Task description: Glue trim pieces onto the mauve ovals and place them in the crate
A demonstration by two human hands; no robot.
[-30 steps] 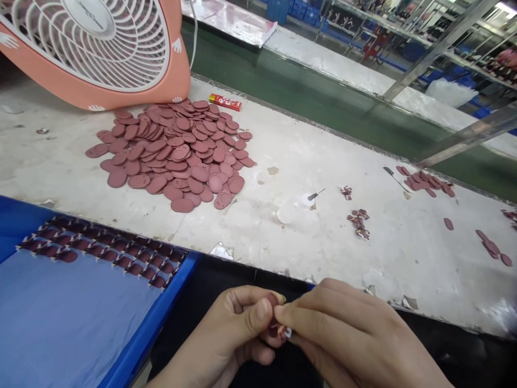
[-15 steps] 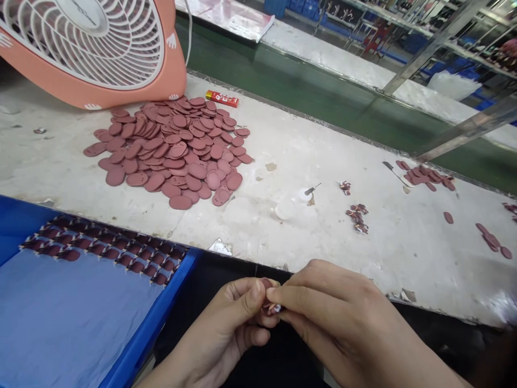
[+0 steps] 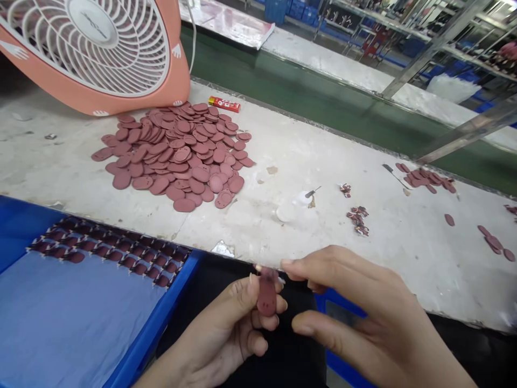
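Observation:
My left hand [image 3: 230, 318] pinches a dark red oval piece [image 3: 266, 299] between thumb and fingers, just in front of the table edge. Small holes show near its lower end; a small figure-like part at its upper end is blurred. Close to its right, my right hand [image 3: 355, 302] is open, thumb and fingers apart, with nothing between them. Beyond the hands, small brown-and-white figure parts [image 3: 357, 220] lie on the white table [image 3: 323, 156]. Near them lies a whitish translucent bottle with a thin needle tip [image 3: 301, 200].
A large pile of dark red ovals [image 3: 177, 156] lies before an orange fan [image 3: 97, 48]. At lower left, a blue tray [image 3: 157, 318] holds rows of assembled pieces [image 3: 117, 249]. A red-yellow stick [image 3: 224, 104], a small blade [image 3: 393, 175] and more ovals [image 3: 430, 179] lie farther back.
My right hand has let go and moved right, its fingers spreading. The left hand still holds the oval piece, now turned with its holed end down. The view has shifted slightly.

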